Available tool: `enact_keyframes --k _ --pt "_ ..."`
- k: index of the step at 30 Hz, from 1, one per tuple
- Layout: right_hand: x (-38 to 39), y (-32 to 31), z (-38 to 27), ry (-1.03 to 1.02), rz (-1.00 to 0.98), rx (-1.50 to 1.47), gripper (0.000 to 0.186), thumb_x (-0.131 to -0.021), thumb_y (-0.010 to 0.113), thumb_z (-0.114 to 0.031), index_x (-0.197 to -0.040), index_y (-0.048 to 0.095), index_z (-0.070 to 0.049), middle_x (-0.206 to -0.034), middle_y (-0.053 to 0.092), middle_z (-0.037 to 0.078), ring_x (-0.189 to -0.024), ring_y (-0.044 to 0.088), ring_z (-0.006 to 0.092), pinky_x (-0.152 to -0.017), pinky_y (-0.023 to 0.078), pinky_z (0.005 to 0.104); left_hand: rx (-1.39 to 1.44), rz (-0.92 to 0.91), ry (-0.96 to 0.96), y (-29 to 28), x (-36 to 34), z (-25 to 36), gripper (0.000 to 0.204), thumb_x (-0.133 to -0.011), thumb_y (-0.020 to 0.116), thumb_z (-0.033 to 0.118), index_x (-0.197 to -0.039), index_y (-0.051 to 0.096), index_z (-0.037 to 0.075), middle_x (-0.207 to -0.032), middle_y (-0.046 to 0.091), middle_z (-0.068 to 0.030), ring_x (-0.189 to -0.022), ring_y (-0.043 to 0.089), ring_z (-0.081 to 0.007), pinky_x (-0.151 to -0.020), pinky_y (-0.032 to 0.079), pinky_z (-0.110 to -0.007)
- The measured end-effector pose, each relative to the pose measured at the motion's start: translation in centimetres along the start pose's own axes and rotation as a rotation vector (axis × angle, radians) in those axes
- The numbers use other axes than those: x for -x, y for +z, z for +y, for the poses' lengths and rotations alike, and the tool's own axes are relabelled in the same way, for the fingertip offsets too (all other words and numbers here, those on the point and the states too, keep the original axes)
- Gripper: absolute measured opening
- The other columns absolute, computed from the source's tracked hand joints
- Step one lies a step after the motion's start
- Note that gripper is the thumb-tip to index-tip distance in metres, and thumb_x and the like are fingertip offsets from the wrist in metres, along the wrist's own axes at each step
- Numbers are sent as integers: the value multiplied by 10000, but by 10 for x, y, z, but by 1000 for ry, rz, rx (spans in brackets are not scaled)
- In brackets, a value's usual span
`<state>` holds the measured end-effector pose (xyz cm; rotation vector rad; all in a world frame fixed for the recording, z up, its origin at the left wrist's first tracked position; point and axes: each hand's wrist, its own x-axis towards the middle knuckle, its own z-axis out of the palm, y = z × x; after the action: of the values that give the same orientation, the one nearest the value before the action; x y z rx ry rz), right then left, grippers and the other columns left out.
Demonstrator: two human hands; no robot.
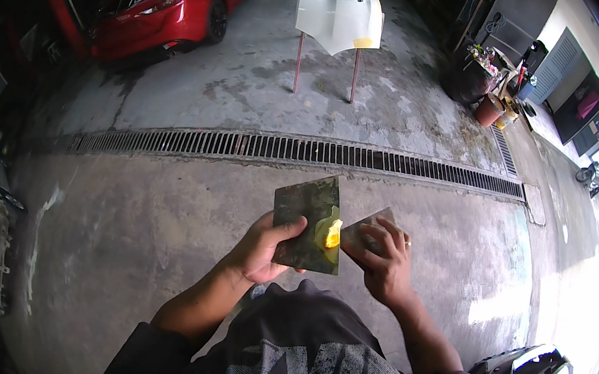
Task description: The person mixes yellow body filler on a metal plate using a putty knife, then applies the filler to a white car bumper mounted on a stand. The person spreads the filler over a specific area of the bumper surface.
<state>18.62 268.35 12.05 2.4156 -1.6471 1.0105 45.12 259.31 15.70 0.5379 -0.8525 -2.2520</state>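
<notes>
My left hand (267, 247) grips a dark, stained mixing board (302, 210) by its left edge, thumb on top. Near the board's right edge sits a dab of bright yellow putty (332, 234) with a paler smear around it. In my right hand (386, 261) is a flat, greyish putty spreader (369, 228), the fingers laid across its face. The spreader's left corner is at the board's right edge, close to the putty; whether they touch I cannot tell. A ring shows on one right finger.
A long metal drain grate (303, 153) crosses the concrete floor ahead. Beyond it, a white car body panel (340, 16) rests on a stand with red legs. A red car (180, 4) is at the far left. Buckets (489, 110) and a black bag (470, 77) stand far right.
</notes>
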Motion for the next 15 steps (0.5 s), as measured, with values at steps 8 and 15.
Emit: enact_keyframes --k 8,15 --pt "-77 -77 -12 -85 -143 19 261 -949 725 -203 -1201 789 -221 -1234 721 -6 -1275 619 218 -1002 449 423 -796 32 133 -11 -17 2 304 -1107 591 227 -1265 649 -27 -1076 695 -42 -926 608 -84 -772 534 -274" --pt "-60 -55 -19 -140 -258 25 291 -925 715 -240 -1209 777 -254 -1256 711 -60 -1223 623 194 -959 461 436 -763 70 234 18 -26 10 293 -1116 574 243 -1204 674 -18 -1038 685 -8 -955 562 -77 -867 488 -283"
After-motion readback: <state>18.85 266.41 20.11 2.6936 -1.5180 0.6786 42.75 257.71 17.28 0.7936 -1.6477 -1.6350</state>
